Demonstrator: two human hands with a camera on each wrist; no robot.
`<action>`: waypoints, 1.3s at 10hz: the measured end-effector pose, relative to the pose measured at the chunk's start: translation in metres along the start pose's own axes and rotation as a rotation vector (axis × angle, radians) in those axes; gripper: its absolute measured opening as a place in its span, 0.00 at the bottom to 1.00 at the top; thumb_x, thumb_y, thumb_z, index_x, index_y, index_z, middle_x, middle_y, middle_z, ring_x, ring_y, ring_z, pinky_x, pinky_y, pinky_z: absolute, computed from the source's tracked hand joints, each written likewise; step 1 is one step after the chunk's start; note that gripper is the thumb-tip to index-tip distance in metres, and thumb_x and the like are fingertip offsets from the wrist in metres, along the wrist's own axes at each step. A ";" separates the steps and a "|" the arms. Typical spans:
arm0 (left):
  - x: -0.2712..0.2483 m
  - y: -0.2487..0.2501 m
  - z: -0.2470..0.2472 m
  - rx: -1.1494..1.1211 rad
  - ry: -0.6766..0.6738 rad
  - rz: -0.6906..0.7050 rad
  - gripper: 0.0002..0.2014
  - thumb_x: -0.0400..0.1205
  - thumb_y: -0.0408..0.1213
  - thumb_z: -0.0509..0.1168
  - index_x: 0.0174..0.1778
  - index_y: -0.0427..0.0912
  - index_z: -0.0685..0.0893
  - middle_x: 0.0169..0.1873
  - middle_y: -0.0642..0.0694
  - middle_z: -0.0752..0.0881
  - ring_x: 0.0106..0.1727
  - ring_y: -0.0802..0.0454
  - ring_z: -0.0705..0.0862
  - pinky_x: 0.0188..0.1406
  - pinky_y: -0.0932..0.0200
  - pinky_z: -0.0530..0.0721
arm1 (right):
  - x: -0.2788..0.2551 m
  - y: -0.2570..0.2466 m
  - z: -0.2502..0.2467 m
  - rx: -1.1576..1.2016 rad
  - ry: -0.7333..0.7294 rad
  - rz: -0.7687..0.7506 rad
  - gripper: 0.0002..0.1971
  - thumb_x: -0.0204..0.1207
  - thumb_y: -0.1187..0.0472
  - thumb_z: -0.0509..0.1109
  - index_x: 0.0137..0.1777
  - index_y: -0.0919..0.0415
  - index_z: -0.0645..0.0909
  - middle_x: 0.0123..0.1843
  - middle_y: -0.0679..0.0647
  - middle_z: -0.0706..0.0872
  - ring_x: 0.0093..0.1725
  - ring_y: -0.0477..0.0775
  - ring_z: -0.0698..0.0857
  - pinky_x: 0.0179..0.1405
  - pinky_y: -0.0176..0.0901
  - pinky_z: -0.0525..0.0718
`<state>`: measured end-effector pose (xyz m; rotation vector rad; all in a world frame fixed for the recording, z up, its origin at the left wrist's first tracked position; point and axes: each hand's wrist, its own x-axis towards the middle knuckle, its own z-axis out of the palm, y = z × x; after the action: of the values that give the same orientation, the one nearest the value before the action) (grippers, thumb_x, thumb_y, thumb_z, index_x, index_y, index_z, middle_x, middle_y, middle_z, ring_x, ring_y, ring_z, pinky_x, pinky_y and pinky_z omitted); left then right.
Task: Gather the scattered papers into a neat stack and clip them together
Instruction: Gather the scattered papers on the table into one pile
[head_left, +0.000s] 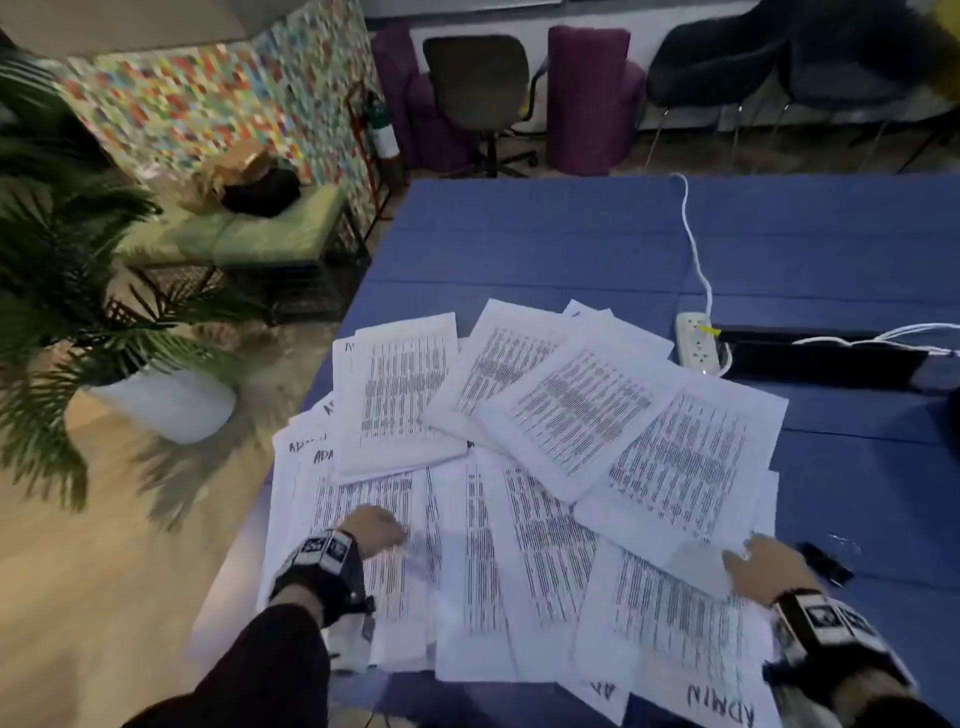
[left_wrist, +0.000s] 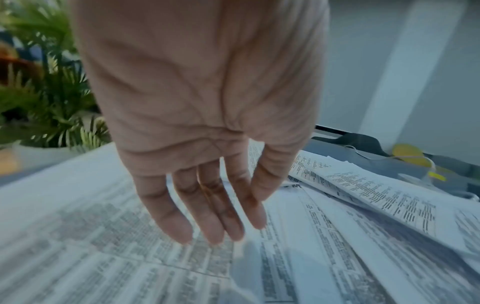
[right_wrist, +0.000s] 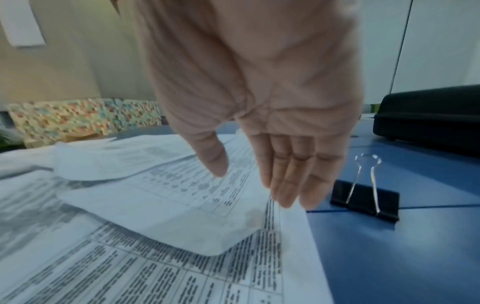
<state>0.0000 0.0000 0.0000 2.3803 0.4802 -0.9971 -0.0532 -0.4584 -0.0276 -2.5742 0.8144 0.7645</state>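
Observation:
Several printed white papers (head_left: 545, 457) lie fanned and overlapping on the blue table (head_left: 597, 244), some marked "ADMIN". My left hand (head_left: 376, 530) hovers palm down over the sheets at the near left, its fingers (left_wrist: 205, 216) straight and holding nothing. My right hand (head_left: 763, 566) reaches over the right edge of the papers (right_wrist: 168, 205), its fingers (right_wrist: 285, 185) straight above a sheet's corner. A black binder clip (right_wrist: 365, 200) with silver handles stands on the table just right of that hand, also small in the head view as the binder clip (head_left: 826, 562).
A white power strip (head_left: 698, 343) with its cable and a long black bar (head_left: 821, 358) lie behind the papers at the right. A black case (right_wrist: 428, 115) sits at the far right. A potted plant (head_left: 78, 291), a green bench and chairs stand off the table.

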 end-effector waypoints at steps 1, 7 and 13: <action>0.027 0.003 0.006 -0.111 0.028 -0.038 0.13 0.80 0.36 0.62 0.55 0.32 0.85 0.53 0.38 0.86 0.56 0.40 0.85 0.56 0.51 0.83 | 0.007 -0.013 0.002 0.112 0.001 0.139 0.25 0.80 0.49 0.61 0.63 0.73 0.78 0.63 0.69 0.84 0.60 0.66 0.84 0.53 0.48 0.80; 0.133 -0.045 -0.077 -0.688 0.419 -0.221 0.32 0.75 0.36 0.68 0.74 0.33 0.67 0.65 0.36 0.79 0.56 0.38 0.83 0.58 0.50 0.83 | 0.012 -0.083 0.048 0.423 0.222 0.613 0.52 0.61 0.41 0.79 0.72 0.79 0.62 0.74 0.76 0.64 0.75 0.70 0.63 0.71 0.68 0.64; 0.065 -0.044 -0.016 -0.329 -0.019 0.172 0.24 0.75 0.23 0.67 0.69 0.35 0.75 0.64 0.38 0.83 0.59 0.45 0.81 0.59 0.54 0.81 | -0.014 -0.084 0.038 0.640 0.029 0.170 0.07 0.73 0.77 0.67 0.50 0.78 0.76 0.50 0.72 0.81 0.47 0.64 0.79 0.46 0.50 0.73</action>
<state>0.0301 0.0522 -0.0520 2.0771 0.3909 -0.7959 -0.0268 -0.3696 -0.0369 -1.9663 1.0870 0.4151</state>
